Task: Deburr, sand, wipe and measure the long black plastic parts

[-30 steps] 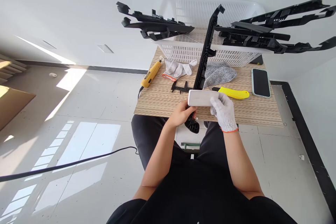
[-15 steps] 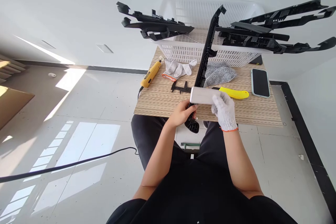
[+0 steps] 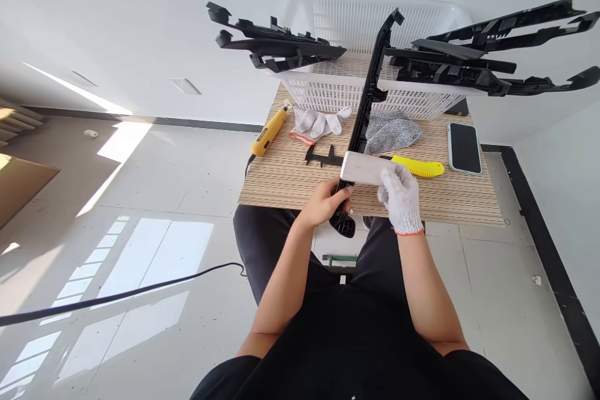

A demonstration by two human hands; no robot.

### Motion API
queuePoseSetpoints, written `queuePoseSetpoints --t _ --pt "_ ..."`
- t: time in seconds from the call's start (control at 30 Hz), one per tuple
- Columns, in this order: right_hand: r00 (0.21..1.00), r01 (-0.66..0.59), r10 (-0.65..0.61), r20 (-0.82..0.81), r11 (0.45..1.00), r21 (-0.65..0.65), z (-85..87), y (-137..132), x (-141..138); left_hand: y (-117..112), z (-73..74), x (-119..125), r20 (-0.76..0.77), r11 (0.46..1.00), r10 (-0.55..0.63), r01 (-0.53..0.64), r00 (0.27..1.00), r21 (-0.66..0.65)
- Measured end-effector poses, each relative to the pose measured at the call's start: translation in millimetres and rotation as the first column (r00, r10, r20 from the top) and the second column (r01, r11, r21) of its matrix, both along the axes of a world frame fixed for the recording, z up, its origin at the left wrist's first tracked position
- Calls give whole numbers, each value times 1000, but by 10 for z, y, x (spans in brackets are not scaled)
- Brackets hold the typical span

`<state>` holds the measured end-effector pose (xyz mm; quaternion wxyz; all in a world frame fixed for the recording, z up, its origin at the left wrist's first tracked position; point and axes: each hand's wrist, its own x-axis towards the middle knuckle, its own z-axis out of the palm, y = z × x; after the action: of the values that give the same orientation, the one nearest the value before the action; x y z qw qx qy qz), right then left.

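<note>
Black strip (image 3: 369, 97) slants over the counter (image 3: 281, 186), gripped by the left hand (image 3: 327, 201); the gloved right hand (image 3: 401, 198) grips a white block (image 3: 363, 169) across it, seemingly working the strip; the next move calls for steadiness.

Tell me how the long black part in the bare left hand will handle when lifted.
The long black part is probably fairly stiff: the left hand holds it near one end, and no sag shows. Its open, ribbed channel suggests light weight for its length. Its hooked far end may snag.
</note>
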<state>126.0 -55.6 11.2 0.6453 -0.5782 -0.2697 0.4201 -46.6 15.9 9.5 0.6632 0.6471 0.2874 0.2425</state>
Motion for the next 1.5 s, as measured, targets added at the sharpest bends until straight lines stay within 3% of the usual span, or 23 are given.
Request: queuePoseSetpoints --t 0.1,0.27,0.5,0.63,0.7,0.83,0.97,1.07,1.2,1.3,1.43,1.5 --pt "998 48 -46 -43 998 49 -11 19 -17 -2 10 1 -6 1000 7 -7 1000 -13" --pt "993 -28 34 -116 998 51 2 5 0 -2 3 2 -1 1000 -6 6 1000 0" --pt "992 -50 68 -108 986 162 33 -95 85 -3 -6 2 16 1000 -1 2 1000 -16" --pt "985 -126 139 -98 984 126 9 -42 25 3 -13 0 12 1000 -13 13 1000 11" --pt "994 -97 103 -41 988 117 -6 -12 -16 5 -15 1 18 1000 -9 9 1000 6" --pt "996 80 -75 -43 985 152 -36 -9 -25 3 -11 0 17 1000 5 -5 1000 -18" --pt "999 -49 51 -19 993 103 -55 -21 16 2 -3 -5 -2 1000 -6 6 1000 1" --pt "999 35 -30 -36 988 150 -49 -7 22 3 4 -2 5 1000 1 -1 1000 -3" --pt "999 -33 34 -14 996 78 -27 4 10 2 6 13 19 1000 -8 8 1000 6" --pt "997 73 -71 -28 992 106 -12 6 7 -1 -6 21 17 999 27 -27 999 -32" --pt "999 -38 39 -20 998 47 -6 -1 14 0 -27 16 32 999 16 -15 999 -36" --pt "999 34 -31 -38 996 80 -21 -5 22 1 -31 10 27 999 22 -21 999 -42"
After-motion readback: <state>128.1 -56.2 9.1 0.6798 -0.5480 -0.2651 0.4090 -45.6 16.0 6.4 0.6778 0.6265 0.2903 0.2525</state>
